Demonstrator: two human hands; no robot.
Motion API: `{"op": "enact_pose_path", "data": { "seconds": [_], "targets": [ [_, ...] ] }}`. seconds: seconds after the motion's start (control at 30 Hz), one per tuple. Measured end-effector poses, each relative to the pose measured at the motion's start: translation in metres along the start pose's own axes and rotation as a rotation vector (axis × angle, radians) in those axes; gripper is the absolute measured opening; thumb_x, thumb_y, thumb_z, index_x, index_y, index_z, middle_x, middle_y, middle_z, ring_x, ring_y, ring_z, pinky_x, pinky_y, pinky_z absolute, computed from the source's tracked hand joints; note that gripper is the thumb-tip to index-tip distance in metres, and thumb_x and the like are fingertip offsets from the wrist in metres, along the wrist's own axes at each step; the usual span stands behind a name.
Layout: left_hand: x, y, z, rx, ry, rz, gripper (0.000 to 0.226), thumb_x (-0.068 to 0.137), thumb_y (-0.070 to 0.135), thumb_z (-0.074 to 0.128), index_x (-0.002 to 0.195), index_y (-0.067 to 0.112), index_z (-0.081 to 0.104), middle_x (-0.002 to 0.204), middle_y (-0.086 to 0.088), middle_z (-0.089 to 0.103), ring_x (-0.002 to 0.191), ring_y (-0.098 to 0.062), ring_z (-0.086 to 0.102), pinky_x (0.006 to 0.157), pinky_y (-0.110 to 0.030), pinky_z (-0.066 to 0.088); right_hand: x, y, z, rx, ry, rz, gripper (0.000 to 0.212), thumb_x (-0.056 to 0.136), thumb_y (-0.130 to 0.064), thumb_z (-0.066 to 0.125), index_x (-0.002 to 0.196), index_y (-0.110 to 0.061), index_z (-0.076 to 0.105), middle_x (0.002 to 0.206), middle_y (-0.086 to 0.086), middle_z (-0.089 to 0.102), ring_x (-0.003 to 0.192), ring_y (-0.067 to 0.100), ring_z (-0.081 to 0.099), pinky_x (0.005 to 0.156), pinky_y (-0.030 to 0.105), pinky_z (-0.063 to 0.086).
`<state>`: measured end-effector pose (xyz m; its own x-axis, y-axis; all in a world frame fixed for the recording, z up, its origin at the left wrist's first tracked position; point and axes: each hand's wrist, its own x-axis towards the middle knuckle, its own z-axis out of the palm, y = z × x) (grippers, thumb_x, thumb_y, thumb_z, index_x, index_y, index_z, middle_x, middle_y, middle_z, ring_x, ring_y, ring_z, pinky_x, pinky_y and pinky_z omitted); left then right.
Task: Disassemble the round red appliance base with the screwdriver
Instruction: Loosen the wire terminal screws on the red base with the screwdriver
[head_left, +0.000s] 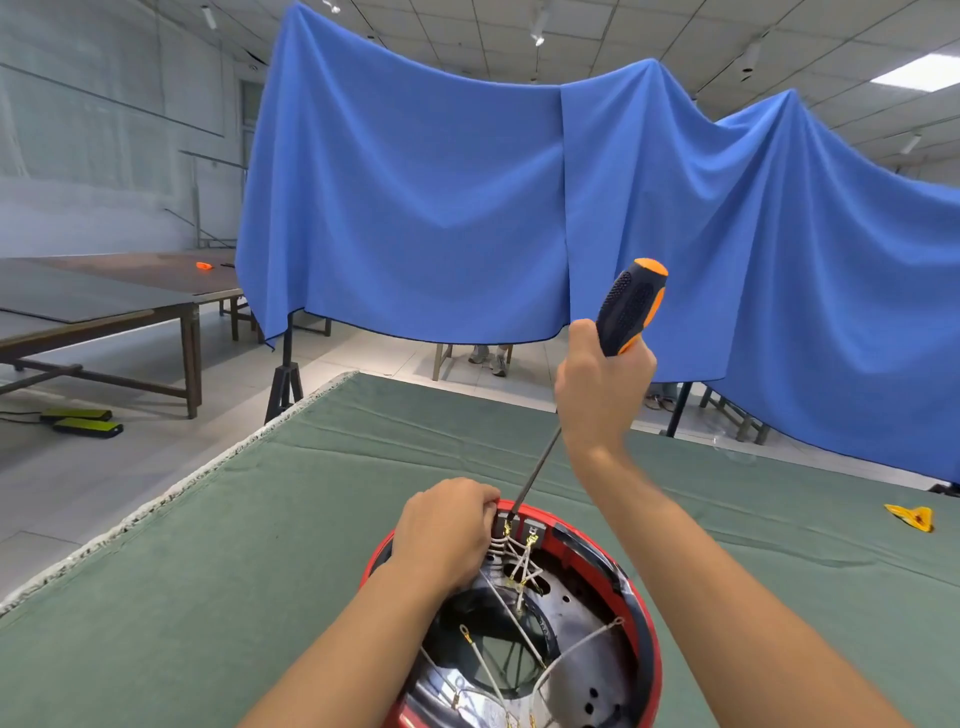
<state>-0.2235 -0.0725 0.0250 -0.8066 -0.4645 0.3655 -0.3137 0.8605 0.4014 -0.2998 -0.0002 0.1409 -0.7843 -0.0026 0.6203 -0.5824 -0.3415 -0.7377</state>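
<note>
The round red appliance base (650, 670) lies open side up at the near edge of the green-covered table (291, 525). Inside it I see a shiny metal plate and several white wires with yellow terminals. My left hand (447, 535) grips the base's far rim beside a grey terminal block. My right hand (602, 384) is raised above it, closed around the black and orange handle of a screwdriver (631, 306). The thin shaft slants down and left, and its tip rests at the terminal block on the far rim.
A small yellow and orange scrap (911, 518) lies on the table at the right. Blue cloth (467, 208) hangs behind the table on stands. Dark wooden tables (104, 301) stand at the left, with black and yellow pads (85, 421) on the floor.
</note>
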Motion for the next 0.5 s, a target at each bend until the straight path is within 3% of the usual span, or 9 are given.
{"op": "enact_pose_path", "data": {
  "seconds": [0.17, 0.33, 0.5],
  "targets": [
    [0.0, -0.001, 0.001, -0.014, 0.008, -0.001, 0.03, 0.098, 0.029, 0.037, 0.109, 0.025, 0.064, 0.109, 0.004, 0.067, 0.102, -0.021, 0.059, 0.081, -0.033, 0.045, 0.025, 0.011, 0.011, -0.136, 0.023, 0.086, 0.038, 0.08, -0.011, 0.052, 0.056, -0.019, 0.023, 0.038, -0.012, 0.023, 0.038, 0.008, 0.023, 0.037, 0.02, 0.023],
    [0.0, -0.001, 0.0, -0.03, 0.023, -0.002, 0.029, 0.097, 0.029, 0.039, 0.106, 0.025, 0.066, 0.107, 0.005, 0.068, 0.1, -0.02, 0.06, 0.078, -0.032, 0.044, 0.043, 0.028, 0.015, -0.276, 0.136, 0.21, 0.033, 0.081, -0.013, 0.052, 0.058, -0.017, 0.029, 0.047, -0.005, 0.03, 0.033, 0.01, 0.029, 0.029, 0.016, 0.019],
    [0.0, 0.0, 0.0, -0.04, 0.018, -0.008, 0.028, 0.097, 0.03, 0.039, 0.106, 0.027, 0.066, 0.106, 0.006, 0.068, 0.099, -0.019, 0.06, 0.079, -0.031, 0.044, 0.055, 0.041, 0.009, -0.336, 0.188, 0.32, 0.028, 0.083, -0.018, 0.054, 0.06, -0.018, 0.039, 0.054, -0.005, 0.042, 0.047, 0.013, 0.041, 0.041, 0.024, 0.029]
  ]
}}
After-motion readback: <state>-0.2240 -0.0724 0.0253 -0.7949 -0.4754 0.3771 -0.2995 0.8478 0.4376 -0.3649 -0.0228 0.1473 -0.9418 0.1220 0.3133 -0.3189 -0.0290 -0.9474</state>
